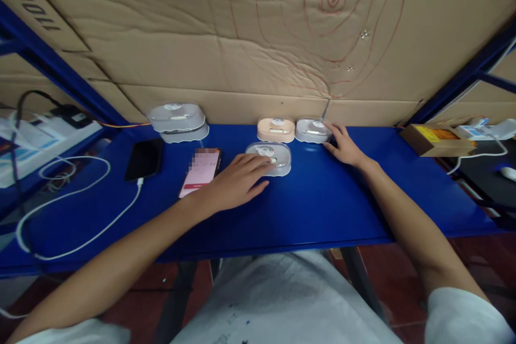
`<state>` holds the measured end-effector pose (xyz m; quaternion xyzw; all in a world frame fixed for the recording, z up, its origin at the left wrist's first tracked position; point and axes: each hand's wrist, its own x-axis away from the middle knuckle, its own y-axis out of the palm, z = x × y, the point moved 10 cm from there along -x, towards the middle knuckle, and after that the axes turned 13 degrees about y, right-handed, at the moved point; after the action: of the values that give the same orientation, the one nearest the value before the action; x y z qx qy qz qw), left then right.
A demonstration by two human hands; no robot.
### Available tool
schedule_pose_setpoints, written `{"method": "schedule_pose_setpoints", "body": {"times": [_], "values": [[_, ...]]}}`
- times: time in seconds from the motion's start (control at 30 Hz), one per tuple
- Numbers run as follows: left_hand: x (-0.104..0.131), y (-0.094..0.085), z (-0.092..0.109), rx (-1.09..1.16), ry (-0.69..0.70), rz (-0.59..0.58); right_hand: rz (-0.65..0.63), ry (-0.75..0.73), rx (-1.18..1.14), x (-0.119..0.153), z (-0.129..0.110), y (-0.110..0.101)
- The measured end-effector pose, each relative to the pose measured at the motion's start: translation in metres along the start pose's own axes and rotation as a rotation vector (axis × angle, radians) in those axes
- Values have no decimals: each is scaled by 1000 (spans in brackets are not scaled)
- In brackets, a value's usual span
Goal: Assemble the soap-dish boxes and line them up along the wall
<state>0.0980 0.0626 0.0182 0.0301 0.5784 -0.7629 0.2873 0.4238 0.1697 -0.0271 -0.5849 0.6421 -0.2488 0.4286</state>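
My left hand (244, 180) lies with its fingers stretched out over the left side of an oval plastic box (282, 163) with a clear lid and a round sticker. Its thumb points to the right, apart from the fingers. At the right end of a grey oval box (310, 131), my right hand (343, 146) rests with fingers and thumb apart, the fingertips touching the box's edge. A peach oval box (276, 130) sits left of that grey box, behind the one under my left hand.
Two stacked clear oval boxes (179, 121) stand at the back left. A lit phone (201, 169) lies beside my left wrist, and a dark phone (144, 159) is plugged into a white cable (116, 220). An open cardboard box (439, 141) sits right. Cardboard (181, 27) walls the back.
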Motion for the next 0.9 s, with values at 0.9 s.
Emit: {"method": "schedule_pose_setpoints", "body": {"times": [0.9], "values": [[24, 20, -25, 364, -186, -17, -376, -452, -272, 103, -190, 42]]}}
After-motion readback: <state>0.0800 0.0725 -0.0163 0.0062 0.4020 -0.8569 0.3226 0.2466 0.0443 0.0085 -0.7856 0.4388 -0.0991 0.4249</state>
